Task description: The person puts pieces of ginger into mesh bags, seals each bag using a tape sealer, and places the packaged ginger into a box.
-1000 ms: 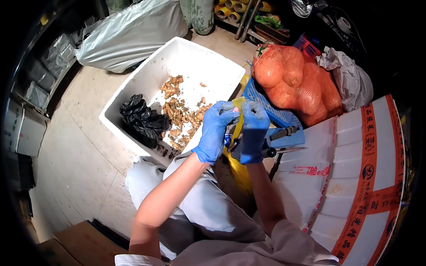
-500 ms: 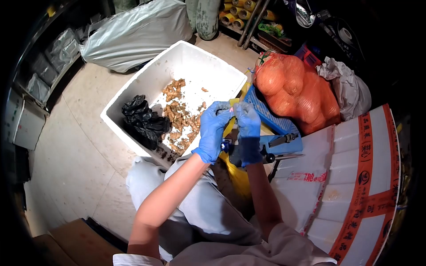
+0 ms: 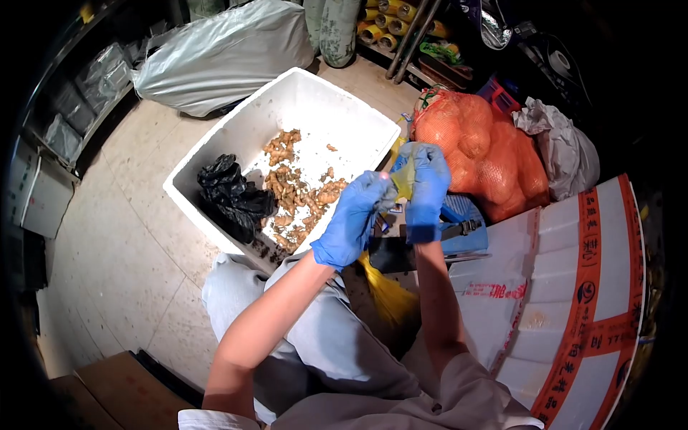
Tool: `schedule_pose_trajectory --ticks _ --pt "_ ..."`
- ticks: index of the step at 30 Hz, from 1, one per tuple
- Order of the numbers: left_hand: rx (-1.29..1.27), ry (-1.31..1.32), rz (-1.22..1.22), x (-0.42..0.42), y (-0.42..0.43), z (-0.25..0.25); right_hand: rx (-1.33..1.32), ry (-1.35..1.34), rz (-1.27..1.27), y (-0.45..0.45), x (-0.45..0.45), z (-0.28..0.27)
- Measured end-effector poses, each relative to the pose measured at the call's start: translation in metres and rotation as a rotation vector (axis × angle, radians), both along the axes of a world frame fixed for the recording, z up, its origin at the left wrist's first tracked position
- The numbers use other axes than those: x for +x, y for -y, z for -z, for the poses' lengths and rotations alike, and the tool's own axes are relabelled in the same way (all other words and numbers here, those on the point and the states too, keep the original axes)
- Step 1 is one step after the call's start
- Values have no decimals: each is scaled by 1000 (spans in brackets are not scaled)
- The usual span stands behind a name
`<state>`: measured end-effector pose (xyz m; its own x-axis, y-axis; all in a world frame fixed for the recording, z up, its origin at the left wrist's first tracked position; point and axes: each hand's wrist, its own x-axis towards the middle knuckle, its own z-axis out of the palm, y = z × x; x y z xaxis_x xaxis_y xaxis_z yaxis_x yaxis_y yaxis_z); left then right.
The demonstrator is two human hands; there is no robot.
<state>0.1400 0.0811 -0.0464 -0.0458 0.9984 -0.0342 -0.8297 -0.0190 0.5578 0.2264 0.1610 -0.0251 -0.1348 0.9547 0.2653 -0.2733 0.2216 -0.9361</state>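
My left hand and my right hand, both in blue gloves, are raised over the right corner of a white foam box. Yellow plastic bag film stretches between their closed fingers. A pink fingertip shows at the end of the left glove. More yellow plastic hangs below, between my wrists. Inside the box lie several pieces of ginger root with loose soil, and a crumpled black plastic bag sits at its near-left side.
To the right are an orange net sack of large round produce, a blue plastic item and a foam box with red tape. A silver-grey covered bundle stands behind. Cardboard lies at lower left.
My right hand has moved right and slightly up, away from the left. The yellow film between them is now spread wider. My left hand has shifted slightly right and down.
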Motion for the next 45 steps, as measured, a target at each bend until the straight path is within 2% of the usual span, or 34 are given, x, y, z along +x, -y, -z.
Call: schedule_pose_trajectory --ticks 1,2,3,5,6,7,11,14,18,20,22,24,25,26,28,30,31,33,34,36,38,40,41,43,44,45 --pt "2 1 -98 -5 4 -19 -1 2 -2 7 -2 -5" --pt "15 51 -156 -10 0 -19 65 73 -106 15 -3 -9" --pt "71 92 -113 -15 -1 -17 131 143 -209 21 -3 -11" --pt "124 132 -70 -16 0 -17 219 249 -195 28 1 -14" --pt "69 37 -5 -15 1 -20 312 353 -180 30 1 -14" --pt "13 -59 60 -14 2 -22 208 328 -192 27 4 -10" --pt "12 -66 208 -21 3 -19 106 312 -327 17 10 -15" --pt "-98 -178 311 -27 3 -14 196 444 -371 5 10 -3" --pt "-162 -129 187 -24 3 -13 208 447 -220 11 7 -6" --pt "-162 -108 147 -22 6 -13 204 268 17 14 14 -1" --pt "-168 -90 124 -20 7 -17 191 354 -34 20 24 -2" --pt "-72 -47 104 -17 3 -13 -90 338 -512 30 22 -6" --pt "-100 -40 163 -18 3 -10 44 266 -500 34 17 -1" --pt "-99 -40 162 -18 3 -9 45 266 -499 35 20 -1" --pt "-87 103 217 -18 5 -13 -292 186 -507 41 27 -7" --pt "-73 103 243 -19 8 -21 -288 219 -437 44 31 -12" --pt "-97 82 255 -19 10 -25 -139 176 -294 41 31 -5" --pt "-119 60 272 -21 9 -24 -102 51 -322 35 47 -1" --pt "-126 1 271 -22 7 -17 -100 51 -321 36 52 -1" --pt "-133 -55 268 -23 4 -6 -373 -145 -313 40 57 -3" --pt "-96 24 92 -23 -1 0 -321 -147 -278 41 65 2" --pt "-116 59 24 -25 0 -8 344 680 -249 41 75 4" --pt "-131 -3 -29 -26 -2 -5 343 680 -250 43 73 6" --pt "-148 -65 -81 -26 -3 -6 -217 205 -294 57 52 -9" --pt "-141 -80 -146 -26 -4 -9 -217 204 -295 55 51 -7" --pt "-135 -95 -211 -25 -4 -13 -132 425 -319 50 49 -2"
